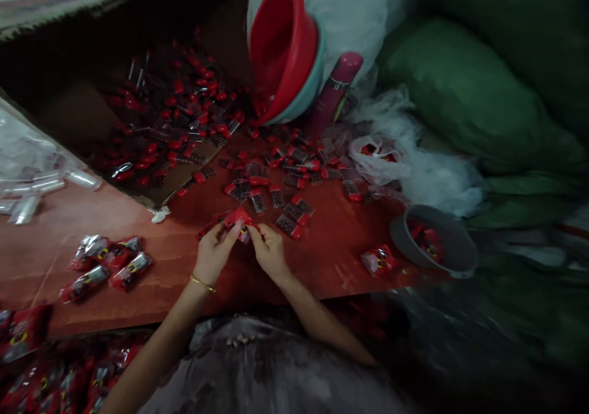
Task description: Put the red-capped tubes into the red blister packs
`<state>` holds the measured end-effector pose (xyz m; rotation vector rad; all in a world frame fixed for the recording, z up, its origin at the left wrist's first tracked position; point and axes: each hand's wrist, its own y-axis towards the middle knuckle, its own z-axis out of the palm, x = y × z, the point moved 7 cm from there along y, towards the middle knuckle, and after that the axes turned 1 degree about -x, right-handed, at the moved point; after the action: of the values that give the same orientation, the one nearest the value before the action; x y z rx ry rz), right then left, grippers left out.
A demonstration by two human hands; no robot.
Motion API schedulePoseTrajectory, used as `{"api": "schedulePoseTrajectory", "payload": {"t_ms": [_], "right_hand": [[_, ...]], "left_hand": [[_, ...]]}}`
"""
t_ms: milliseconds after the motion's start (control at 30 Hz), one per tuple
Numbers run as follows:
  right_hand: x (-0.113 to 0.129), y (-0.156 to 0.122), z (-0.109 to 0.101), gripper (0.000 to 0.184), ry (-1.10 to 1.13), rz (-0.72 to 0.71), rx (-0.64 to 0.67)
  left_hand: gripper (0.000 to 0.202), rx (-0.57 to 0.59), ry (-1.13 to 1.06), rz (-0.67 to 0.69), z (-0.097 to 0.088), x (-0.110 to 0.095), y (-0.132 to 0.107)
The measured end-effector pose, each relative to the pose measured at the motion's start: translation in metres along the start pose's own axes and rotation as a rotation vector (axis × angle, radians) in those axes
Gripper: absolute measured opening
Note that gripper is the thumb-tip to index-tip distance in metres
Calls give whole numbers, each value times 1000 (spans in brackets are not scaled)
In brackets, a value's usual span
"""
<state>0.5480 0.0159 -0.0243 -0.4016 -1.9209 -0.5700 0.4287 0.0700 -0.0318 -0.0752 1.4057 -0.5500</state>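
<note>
Both my hands meet over the red table (322, 260), near its front edge. My left hand (214, 251), with a thin gold bracelet at the wrist, pinches a small red packet (238, 219) from the left. My right hand (267, 249) pinches the same packet from the right, fingers closed. Just beyond the hands lie several small red-and-dark packaged pieces (276, 175) scattered across the table.
A tipped cardboard box (151, 113) spills more pieces at the back left. Stacked red and teal basins (285, 52) and a pink bottle (334, 92) stand behind. A grey bowl (435, 242) sits right, filled shiny packets (105, 264) left, clear wrappers (32, 181) far left, green sacks right.
</note>
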Motion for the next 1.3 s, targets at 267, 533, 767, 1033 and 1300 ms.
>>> {"api": "schedulePoseTrajectory", "payload": {"t_ms": [267, 533, 767, 1033, 1300], "right_hand": [[10, -11, -10, 35, -269, -160, -11], [-3, 4, -41, 39, -651, -161, -82], [-34, -28, -65, 45, -797, -299, 153], [-36, -43, -108, 45, -942, 4, -158], [-36, -34, -80, 51, -1114, 108, -96]], "left_hand": [[36, -39, -295, -239, 17, 23, -15], [29, -87, -301, -197, 11, 14, 1], [24, 31, -352, -339, 28, 13, 0], [23, 14, -369, -389, 31, 26, -4], [38, 1, -353, -328, 28, 26, -7]]}}
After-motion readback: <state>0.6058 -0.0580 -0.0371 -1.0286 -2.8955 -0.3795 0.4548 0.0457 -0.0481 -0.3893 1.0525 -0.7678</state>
